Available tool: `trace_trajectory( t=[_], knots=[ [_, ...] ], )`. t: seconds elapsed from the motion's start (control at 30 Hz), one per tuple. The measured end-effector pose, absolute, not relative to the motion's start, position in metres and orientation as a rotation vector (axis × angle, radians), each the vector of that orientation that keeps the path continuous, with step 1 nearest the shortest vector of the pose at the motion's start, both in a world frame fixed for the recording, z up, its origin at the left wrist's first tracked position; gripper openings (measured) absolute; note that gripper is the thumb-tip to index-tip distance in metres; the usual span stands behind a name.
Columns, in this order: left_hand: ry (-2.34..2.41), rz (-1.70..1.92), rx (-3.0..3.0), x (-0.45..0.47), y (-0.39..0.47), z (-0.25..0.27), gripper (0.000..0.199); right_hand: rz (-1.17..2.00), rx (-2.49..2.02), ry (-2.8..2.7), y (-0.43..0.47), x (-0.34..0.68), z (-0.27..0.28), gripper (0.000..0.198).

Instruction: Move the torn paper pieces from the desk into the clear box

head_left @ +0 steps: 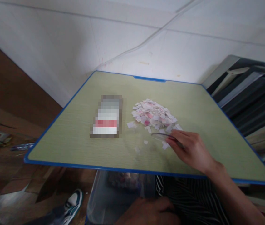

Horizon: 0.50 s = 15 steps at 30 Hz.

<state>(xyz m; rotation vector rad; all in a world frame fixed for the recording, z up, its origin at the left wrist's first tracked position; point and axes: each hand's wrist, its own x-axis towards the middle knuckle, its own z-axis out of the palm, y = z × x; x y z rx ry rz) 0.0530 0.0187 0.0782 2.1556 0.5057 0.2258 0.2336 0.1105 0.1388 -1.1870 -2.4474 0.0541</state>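
Paper scraps [152, 111], flat and angular, are lying heaped around the middle of the table [71, 137], leaving room toward its right edge. The right hand [192, 150] is pinching a thin curved implement [160, 134]; the left hand [149, 211] is showing below the front edge, grip unclear.

Possibly a home room, blue-edged table [193, 103], white wall [52, 47], trailing cable [161, 28], brown floor [15, 184]

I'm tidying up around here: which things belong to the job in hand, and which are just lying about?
In use:
thin curved item in the right hand
paper scraps
table
possibly the clear bin

Apparently just lying about:
pixelated rectangular object
stacked dark panels
wall cable
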Motion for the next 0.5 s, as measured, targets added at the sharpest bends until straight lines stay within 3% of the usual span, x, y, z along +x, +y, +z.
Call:
trace_trajectory(
  t=[0.5],
  knots=[
    [0.496, 0.165, 2.155, 0.0543, 0.0190, 0.0802, 0.025, 0.301, -1.123, -2.326, 0.1163, 0.2322, 0.1307, 0.021]
  ],
)
